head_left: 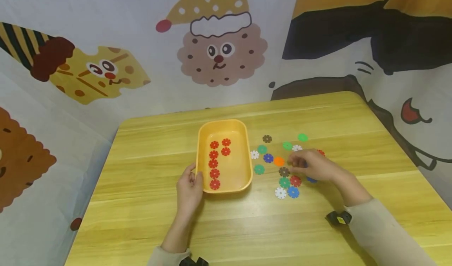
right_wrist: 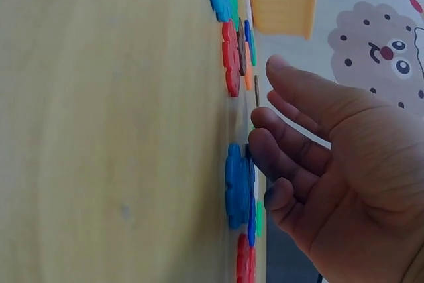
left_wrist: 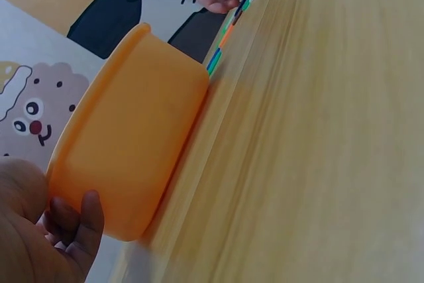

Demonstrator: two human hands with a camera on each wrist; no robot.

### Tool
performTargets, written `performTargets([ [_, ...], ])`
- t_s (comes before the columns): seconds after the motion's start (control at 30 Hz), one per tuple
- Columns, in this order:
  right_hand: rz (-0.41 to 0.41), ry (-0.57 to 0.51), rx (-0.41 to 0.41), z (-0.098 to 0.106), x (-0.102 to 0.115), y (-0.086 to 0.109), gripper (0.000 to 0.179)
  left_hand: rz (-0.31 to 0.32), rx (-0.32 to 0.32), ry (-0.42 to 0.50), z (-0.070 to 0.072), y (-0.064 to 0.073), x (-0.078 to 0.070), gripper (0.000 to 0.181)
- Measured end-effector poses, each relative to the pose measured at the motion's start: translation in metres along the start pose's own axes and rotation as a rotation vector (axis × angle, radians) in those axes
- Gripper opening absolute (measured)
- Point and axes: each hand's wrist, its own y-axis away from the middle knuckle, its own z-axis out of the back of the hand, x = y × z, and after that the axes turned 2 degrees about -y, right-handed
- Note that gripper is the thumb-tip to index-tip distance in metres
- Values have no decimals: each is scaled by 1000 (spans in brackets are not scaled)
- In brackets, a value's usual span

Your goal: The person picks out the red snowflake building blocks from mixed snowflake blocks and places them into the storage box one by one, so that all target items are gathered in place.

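Note:
My left hand (head_left: 189, 191) grips the left front side of a yellow-orange plastic tray (head_left: 237, 172), thumb at the rim. In the tray, red snowflake discs (head_left: 213, 163) form a left column of several, with two more alongside at the far end. To the tray's right, my right hand (head_left: 314, 164) hovers low over loose snowflake discs. In the right wrist view its loosely bent fingers (right_wrist: 281, 144) hold nothing, the thumb apart. Near it lie a brown disc (head_left: 284, 172), an orange disc (head_left: 279, 161), a red disc (head_left: 295, 181) and a blue disc (right_wrist: 236, 187), partly hidden.
More loose discs spread over the wooden table (head_left: 148, 203), among them a white disc (head_left: 280, 193), a light-blue disc (head_left: 293, 192) and a bright green disc (head_left: 302, 137). One white disc (head_left: 254, 154) lies close to the tray's right wall. A cartoon-printed wall (head_left: 148, 19) stands behind.

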Motion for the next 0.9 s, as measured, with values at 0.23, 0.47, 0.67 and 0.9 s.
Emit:
performTargets([
  [0.23, 21, -37, 41, -1, -1, 4, 19, -9, -2, -3, 1, 0, 1, 39],
  [0.47, -12, -36, 60, 1, -2, 2, 20, -30, -5, 3, 1, -1, 0, 38],
  [0.67, -41, 48, -4, 3, -5, 2, 18, -16, 6, 18, 1, -1, 0, 37],
  [0.9, -49, 40, 11, 6, -6, 4, 33, -5, 12, 25, 1, -1, 1, 37],
])
